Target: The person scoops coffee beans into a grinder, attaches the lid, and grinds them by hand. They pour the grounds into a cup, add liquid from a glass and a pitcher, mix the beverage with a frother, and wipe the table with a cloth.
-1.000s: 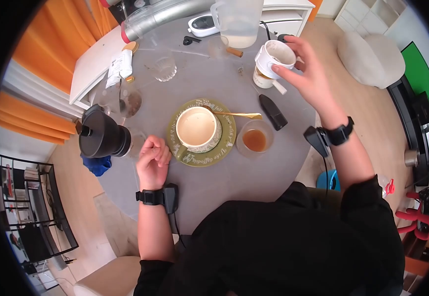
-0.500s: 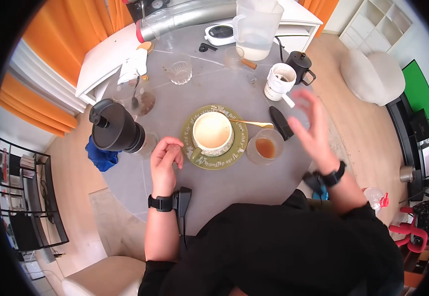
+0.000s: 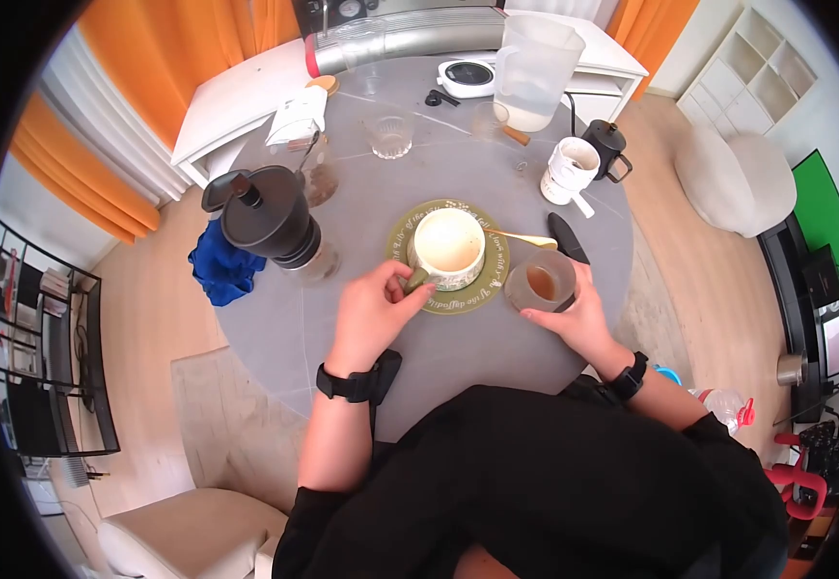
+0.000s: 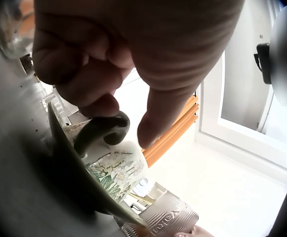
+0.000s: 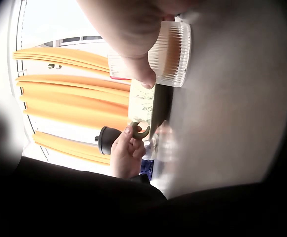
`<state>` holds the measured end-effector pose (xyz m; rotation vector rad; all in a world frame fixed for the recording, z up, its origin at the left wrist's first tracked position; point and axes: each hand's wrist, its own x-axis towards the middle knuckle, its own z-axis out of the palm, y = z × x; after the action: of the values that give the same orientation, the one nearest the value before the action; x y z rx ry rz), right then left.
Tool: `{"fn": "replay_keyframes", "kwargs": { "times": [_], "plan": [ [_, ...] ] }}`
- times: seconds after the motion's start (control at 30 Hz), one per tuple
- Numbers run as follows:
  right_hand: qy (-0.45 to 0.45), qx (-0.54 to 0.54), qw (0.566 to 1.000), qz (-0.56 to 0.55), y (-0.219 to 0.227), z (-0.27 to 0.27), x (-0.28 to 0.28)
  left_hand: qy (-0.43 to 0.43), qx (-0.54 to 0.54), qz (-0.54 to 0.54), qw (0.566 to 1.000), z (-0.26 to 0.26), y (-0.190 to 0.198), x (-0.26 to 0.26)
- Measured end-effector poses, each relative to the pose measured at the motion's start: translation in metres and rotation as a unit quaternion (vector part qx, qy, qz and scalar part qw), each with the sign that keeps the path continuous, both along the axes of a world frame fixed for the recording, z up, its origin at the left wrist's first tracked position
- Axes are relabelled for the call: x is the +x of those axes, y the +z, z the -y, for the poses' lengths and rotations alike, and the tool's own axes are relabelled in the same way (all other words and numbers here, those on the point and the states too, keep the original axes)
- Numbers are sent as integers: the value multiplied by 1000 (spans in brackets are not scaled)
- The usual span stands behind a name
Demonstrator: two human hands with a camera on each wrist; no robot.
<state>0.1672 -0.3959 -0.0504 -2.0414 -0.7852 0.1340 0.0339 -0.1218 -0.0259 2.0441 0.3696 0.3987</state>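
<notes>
My left hand (image 3: pixel 376 314) is at the green handle (image 4: pixel 91 136) of a flower-patterned white cup (image 3: pixel 448 246). Its fingers curl at that handle in the left wrist view, with the thumb on the near side. The cup, pale inside, sits on a green lettered saucer (image 3: pixel 472 301), where a gold spoon (image 3: pixel 525 238) lies across the right rim. My right hand (image 3: pixel 581 314) grips a ribbed clear glass (image 5: pixel 175 54) of brown liquid, thumb on one side and fingers round the other. Part of the glass is hidden by that hand in the right wrist view.
A black grinder (image 3: pixel 270 217) stands at left beside a blue cloth (image 3: pixel 221 265). Behind the glass lie a dark oblong object (image 3: pixel 566 236), a white dripper (image 3: pixel 572 164) and a black kettle (image 3: pixel 605 145). A clear pitcher (image 3: pixel 535 77) and an empty tumbler (image 3: pixel 390 138) stand farther back.
My right hand let go of the white dripper, now resting on the cup below it, and came back to the glass, gripping it. My left hand moved right to the cup's handle.
</notes>
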Motion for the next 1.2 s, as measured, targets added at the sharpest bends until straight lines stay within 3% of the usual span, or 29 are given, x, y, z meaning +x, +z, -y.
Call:
{"fn": "replay_keyframes", "kwargs": {
  "times": [0.07,0.23,0.3,0.4,0.63,0.8,0.83,0.9,0.97,1.03,1.1,1.13,1.2],
  "plan": [
    [-3,7,1000,4,8,3,-4,-8,58,-18,998,1,2,-1],
    [20,37,999,6,58,5,-3,-11,69,-6,998,1,-2,-2],
    [54,32,995,82,83,-5,1,-12,62,0,998,3,-4,-1],
    [97,-30,978,183,108,-26,16,-5,17,9,1000,5,-8,-1],
    [141,-111,949,260,115,-72,38,-18,-121,-17,992,5,-3,-3],
    [172,-234,874,389,120,-86,43,-16,-201,-27,979,7,-9,0],
    [172,-233,874,389,118,-88,44,-12,-203,-39,978,6,-10,0],
    [173,-241,829,474,116,-91,44,-7,-204,-51,978,6,-9,0],
    [178,-251,813,494,120,-94,41,11,-286,-38,957,9,-4,1],
    [181,-260,797,514,122,-97,40,9,-279,-30,960,9,-6,1],
    [176,-258,749,585,120,-98,40,7,-271,-22,962,9,-4,1],
    [176,-258,749,585,122,-99,39,11,-279,-16,960,10,-2,1],
    [194,-240,710,633,127,-100,35,15,-288,-11,958,11,-2,1]
  ]
}}
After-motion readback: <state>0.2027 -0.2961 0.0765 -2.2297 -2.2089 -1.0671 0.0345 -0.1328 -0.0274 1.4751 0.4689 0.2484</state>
